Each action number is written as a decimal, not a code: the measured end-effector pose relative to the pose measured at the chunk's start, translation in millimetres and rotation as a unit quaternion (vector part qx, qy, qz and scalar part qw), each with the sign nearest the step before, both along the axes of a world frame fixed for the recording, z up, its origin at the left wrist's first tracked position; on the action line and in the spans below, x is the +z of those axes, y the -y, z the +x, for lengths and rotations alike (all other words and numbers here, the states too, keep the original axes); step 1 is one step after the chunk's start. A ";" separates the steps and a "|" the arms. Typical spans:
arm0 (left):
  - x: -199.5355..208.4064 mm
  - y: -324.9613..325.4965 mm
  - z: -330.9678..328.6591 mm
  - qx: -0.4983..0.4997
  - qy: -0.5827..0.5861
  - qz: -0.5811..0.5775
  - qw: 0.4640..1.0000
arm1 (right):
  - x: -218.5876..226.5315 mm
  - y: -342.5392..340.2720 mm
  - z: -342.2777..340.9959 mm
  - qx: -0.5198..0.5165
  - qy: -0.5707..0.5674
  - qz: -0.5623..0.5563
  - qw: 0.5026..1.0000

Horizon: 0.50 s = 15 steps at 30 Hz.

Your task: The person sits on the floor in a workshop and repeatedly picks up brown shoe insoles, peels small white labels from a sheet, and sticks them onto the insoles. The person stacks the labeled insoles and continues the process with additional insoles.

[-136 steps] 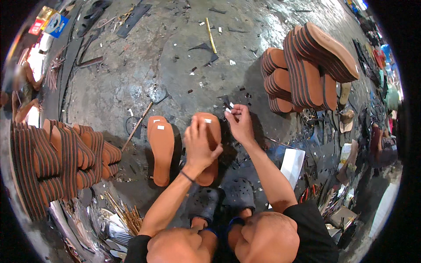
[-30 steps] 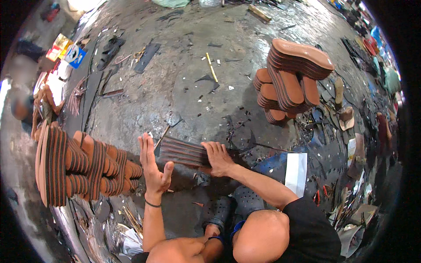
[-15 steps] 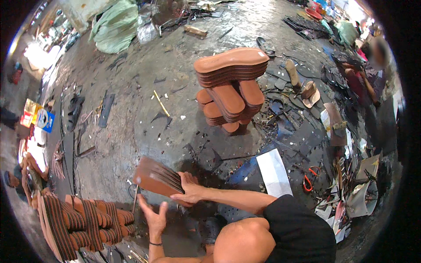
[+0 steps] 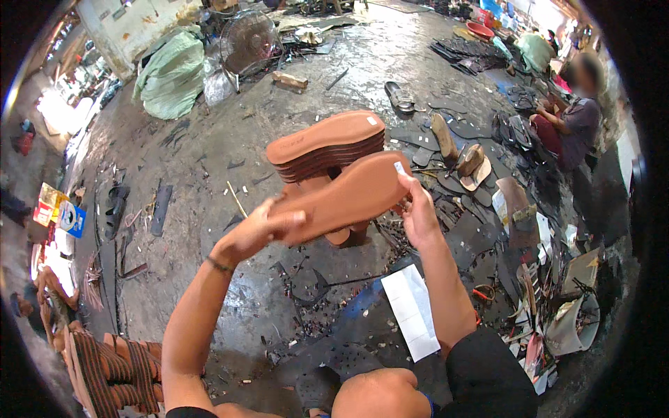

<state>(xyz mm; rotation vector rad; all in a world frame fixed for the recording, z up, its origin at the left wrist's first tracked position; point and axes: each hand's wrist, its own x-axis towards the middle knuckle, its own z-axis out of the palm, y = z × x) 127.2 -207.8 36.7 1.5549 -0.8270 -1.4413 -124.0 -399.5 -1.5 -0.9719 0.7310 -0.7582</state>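
Both my hands hold a bundle of brown shoe soles (image 4: 341, 194) level in front of me. My left hand (image 4: 259, 228) is closed on the near left end, its thumb on top. At the far right end, by a small white label, my right hand (image 4: 422, 214) grips the soles; its lower fingers are partly hidden. Right behind the bundle stands a crosswise pile of brown soles (image 4: 324, 134) on the floor, partly covered by it. Whether the bundle touches the pile I cannot tell. Another pile of soles (image 4: 115, 369) stands at the lower left.
White paper (image 4: 410, 313) lies on the floor below my right hand, with orange-handled scissors (image 4: 483, 292) beyond my right forearm. Sandals, shoe lasts (image 4: 443, 136) and black scraps spread to the right. A person (image 4: 575, 125) sits at the far right. A fan (image 4: 249, 43) stands at the back.
The soles have moved from low left up to the central pile and turned. My left hand, open before, now grips one end. My right hand has shifted to the other end. The view tilted up.
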 end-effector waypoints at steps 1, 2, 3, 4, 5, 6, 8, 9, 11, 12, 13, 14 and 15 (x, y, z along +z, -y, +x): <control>-1.9 16.1 -6.5 0.096 -0.027 -0.028 0.995 | -5.9 15.3 -3.5 0.000 -0.028 -0.001 1.000; -2.0 30.5 -5.8 0.112 -0.029 -0.023 0.993 | -9.4 25.7 -2.2 0.004 -0.035 0.003 0.999; -9.3 36.2 -4.7 0.142 -0.035 -0.026 0.989 | -12.8 30.7 2.7 0.012 -0.043 0.010 0.999; -14.4 40.6 -4.1 0.172 -0.041 -0.030 0.984 | -14.8 33.8 6.1 0.021 -0.050 0.017 0.998; -18.1 42.5 -4.2 0.200 -0.038 -0.044 0.978 | -15.7 36.0 7.4 0.043 -0.031 0.021 0.998; -22.3 43.0 -9.2 0.230 -0.038 -0.055 0.971 | -19.9 38.0 7.2 0.043 -0.015 0.008 0.999; -33.9 36.6 -19.3 0.260 -0.068 -0.100 0.958 | -30.6 41.5 6.8 0.044 0.018 -0.020 0.999; -44.5 25.6 -27.1 0.261 -0.097 -0.131 0.951 | -42.6 43.7 2.6 0.065 0.081 -0.019 0.994; -69.5 8.1 -46.2 0.285 -0.159 -0.154 0.933 | -67.1 49.8 -6.5 0.107 0.211 -0.022 0.971; -78.7 6.5 -61.5 0.284 -0.147 -0.162 0.934 | -75.7 46.8 -7.1 0.102 0.169 -0.050 0.979; -99.6 15.2 -78.5 0.324 -0.107 -0.197 0.919 | -80.8 43.9 -9.1 0.099 0.124 -0.081 0.984; -122.5 26.1 -93.7 0.365 -0.065 -0.229 0.900 | -85.7 40.7 -8.8 0.097 0.079 -0.110 0.986; -133.8 32.4 -103.2 0.400 -0.028 -0.243 0.883 | -88.0 35.2 -2.8 0.106 0.061 -0.107 0.987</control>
